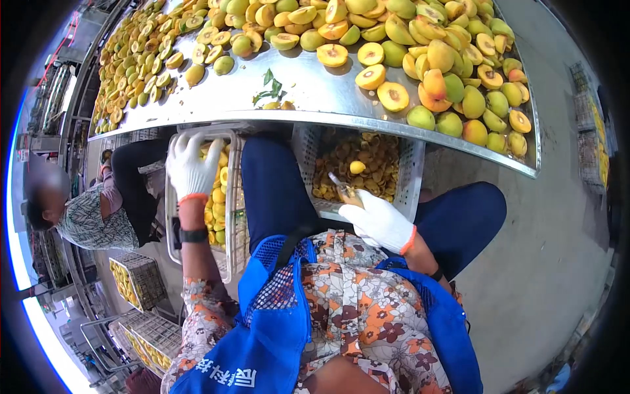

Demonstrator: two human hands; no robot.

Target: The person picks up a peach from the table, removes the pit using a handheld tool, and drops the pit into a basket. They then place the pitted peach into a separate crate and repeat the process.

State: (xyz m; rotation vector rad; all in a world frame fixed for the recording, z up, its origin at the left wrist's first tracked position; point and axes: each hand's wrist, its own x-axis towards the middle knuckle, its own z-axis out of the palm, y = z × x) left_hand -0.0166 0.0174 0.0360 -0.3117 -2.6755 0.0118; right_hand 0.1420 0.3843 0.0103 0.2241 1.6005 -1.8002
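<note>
My left hand [193, 164], in a white glove, is over a crate [232, 197] of yellow fruit halves at my left leg. Its fingers are spread, and I see nothing held in them. My right hand [380, 222], also gloved in white, is closed round a small hand tool [348, 193] with a brownish handle and a pale narrow end. Under that tool, between my knees, a grey crate [410, 180] contains many brownish pits or scraps. One bright yellow piece [357, 167] lies on top of them.
A metal table [216, 98] ahead carries heaps of halved and whole peach-like fruit [453, 72], plus some green leaves [270, 88]. Another person [98, 210] sits at the left. Fruit crates [139, 282] stand on the floor behind; more are stacked at far right.
</note>
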